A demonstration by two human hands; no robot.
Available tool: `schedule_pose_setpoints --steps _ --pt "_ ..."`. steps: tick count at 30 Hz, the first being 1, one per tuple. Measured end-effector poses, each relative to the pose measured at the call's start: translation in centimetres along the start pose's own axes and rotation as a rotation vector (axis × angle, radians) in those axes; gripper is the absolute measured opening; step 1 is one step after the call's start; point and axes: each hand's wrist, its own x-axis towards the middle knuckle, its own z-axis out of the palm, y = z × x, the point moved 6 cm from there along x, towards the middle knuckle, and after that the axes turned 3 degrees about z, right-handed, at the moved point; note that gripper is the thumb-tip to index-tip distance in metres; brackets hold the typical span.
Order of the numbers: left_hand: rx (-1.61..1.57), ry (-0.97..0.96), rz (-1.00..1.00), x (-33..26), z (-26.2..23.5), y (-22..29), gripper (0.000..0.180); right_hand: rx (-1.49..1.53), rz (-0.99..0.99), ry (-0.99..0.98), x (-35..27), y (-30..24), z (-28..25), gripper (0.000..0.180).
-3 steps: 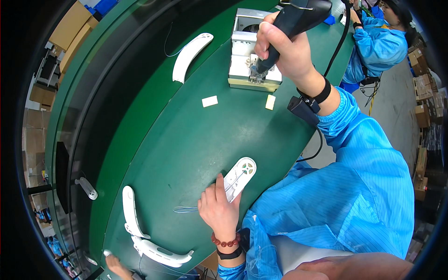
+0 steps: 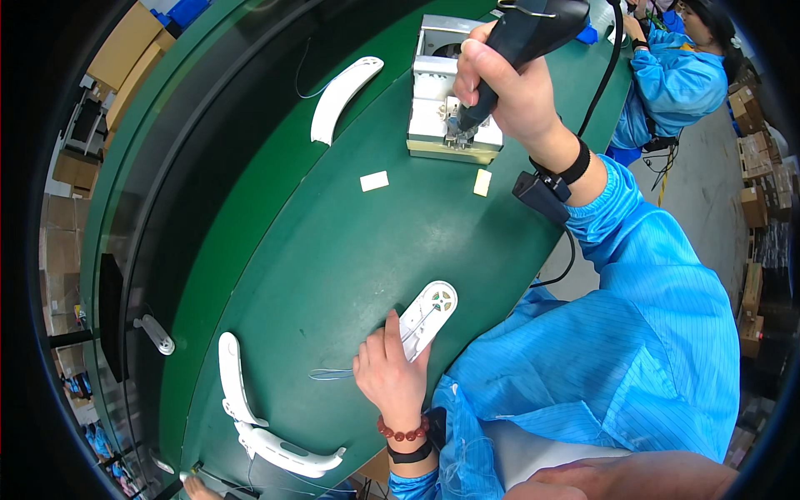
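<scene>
My right hand (image 2: 521,96) is wrapped around a black electric screwdriver (image 2: 533,32), whose tip points down at the front of a white screw feeder (image 2: 433,87). On the green table, my left hand (image 2: 392,379) grips the lower end of a white plastic housing (image 2: 435,310) with a rounded top. Inside that housing a round spoked fitting shows, and thin wires (image 2: 331,375) trail out left past my fingers. The part of the housing under my palm is hidden.
Two curved white covers (image 2: 237,379) (image 2: 287,454) lie at the lower left. Another white cover (image 2: 342,100) rests on the green conveyor belt (image 2: 225,250), near a small white part (image 2: 156,335). Two paper labels (image 2: 374,181) (image 2: 482,182) lie before the feeder. A co-worker's hand (image 2: 198,487) shows lower left.
The white cover on the belt has shifted slightly up and right. The co-worker's hand at the lower left has moved down and left. My hands stay where they were.
</scene>
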Motion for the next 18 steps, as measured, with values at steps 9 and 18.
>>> schedule_pose_setpoints --steps 9,18 --pt "-0.008 0.027 0.02 -0.12 -0.22 -0.22 0.068 -0.04 0.0 -0.002 0.06 0.0 0.36 0.016" --pt "-0.002 0.02 0.018 -0.12 -0.41 -0.25 0.068 -0.036 0.002 0.001 0.04 0.14 0.48 0.018"
